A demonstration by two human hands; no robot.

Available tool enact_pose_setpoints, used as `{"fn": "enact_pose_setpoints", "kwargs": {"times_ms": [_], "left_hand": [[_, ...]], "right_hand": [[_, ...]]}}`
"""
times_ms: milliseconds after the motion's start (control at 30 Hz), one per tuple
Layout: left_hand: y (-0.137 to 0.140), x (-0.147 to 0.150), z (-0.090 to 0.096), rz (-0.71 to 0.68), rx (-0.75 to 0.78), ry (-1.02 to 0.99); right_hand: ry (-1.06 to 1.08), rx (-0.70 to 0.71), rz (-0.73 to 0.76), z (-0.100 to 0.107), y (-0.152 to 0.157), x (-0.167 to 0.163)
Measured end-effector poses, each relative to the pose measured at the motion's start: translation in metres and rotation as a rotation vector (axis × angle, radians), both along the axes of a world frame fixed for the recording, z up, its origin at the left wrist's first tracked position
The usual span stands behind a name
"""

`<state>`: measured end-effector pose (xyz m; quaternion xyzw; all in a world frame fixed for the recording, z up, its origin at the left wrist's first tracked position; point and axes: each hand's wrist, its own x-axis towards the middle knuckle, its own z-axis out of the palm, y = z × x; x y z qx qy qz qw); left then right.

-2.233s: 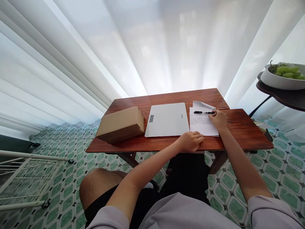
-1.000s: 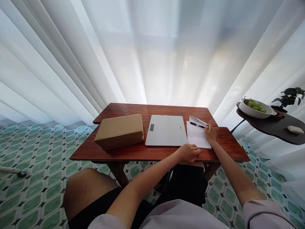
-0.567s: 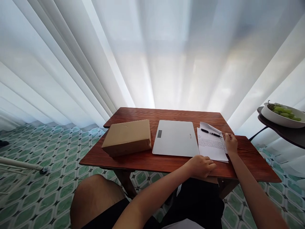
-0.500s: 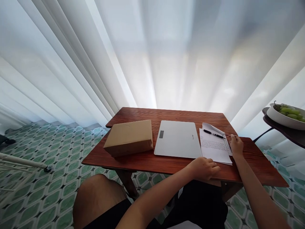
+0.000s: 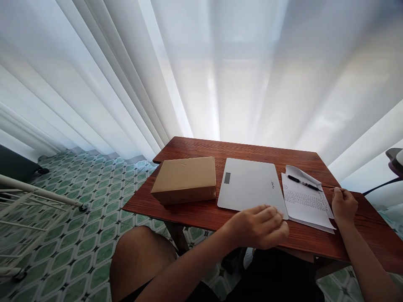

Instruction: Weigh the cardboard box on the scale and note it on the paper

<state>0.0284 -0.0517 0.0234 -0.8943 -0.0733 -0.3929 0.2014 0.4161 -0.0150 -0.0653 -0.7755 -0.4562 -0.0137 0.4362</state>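
Observation:
My left hand (image 5: 260,227) is over the table's near edge, overlapping the near right corner of a flat white scale (image 5: 248,184) with a small dark display. Its fingers are bent and held together, slightly blurred, and no object shows in them. Right of the sheets, my right hand (image 5: 344,206) rests on the table with curled fingers, its thumb side toward the paper and its palm hidden. The sheets of paper (image 5: 310,218) carry handwriting, and their far edge curls up. A black pen (image 5: 303,183) lies slantwise across them.
A closed cardboard box (image 5: 185,178) sits left of the scale on the reddish wooden table (image 5: 245,149). White curtains (image 5: 201,75) hang behind it. A white metal rack (image 5: 40,197) stands on the tiled floor at left. Part of a dark stand (image 5: 395,161) shows at right.
The view has turned left, shifting the table's things rightward in the picture. My left hand has moved left and closer, toward the scale's near corner. My right hand stays beside the sheets.

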Motion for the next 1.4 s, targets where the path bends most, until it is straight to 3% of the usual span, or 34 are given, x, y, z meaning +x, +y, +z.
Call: {"fn": "enact_pose_setpoints", "kwargs": {"times_ms": [100,300,400,500,633,767,900,1167,1400], "left_hand": [[0.005,-0.044,0.023,0.138,-0.017,-0.09],[0.013,-0.123,0.048,0.352,-0.157,-0.308],[0.011,-0.159,0.057,0.543,-0.201,-0.386],[0.009,-0.19,0.059,0.738,-0.288,-0.486],[0.011,-0.219,0.049,0.915,-0.445,-0.574],[0.015,-0.233,0.039,1.019,-0.693,-0.609],[0.02,-0.236,0.033,1.119,-0.938,-0.54],[0.031,-0.239,0.026,1.287,-1.286,-0.406],[0.035,-0.238,0.023,1.355,-1.303,-0.27]], "right_hand": [[0.099,0.054,-0.124,0.006,-0.004,-0.005],[-0.001,0.081,-0.11,0.034,-0.012,-0.038],[-0.097,0.191,-0.098,0.061,-0.018,-0.081],[-0.166,0.242,0.042,0.087,-0.021,-0.137],[-0.074,0.235,0.202,0.101,-0.016,-0.216],[0.176,0.101,0.509,0.093,-0.002,-0.284],[0.26,0.012,0.746,0.077,0.011,-0.335],[0.381,-0.245,0.819,0.059,0.024,-0.377],[0.363,-0.313,0.846,0.059,0.025,-0.385]]}}
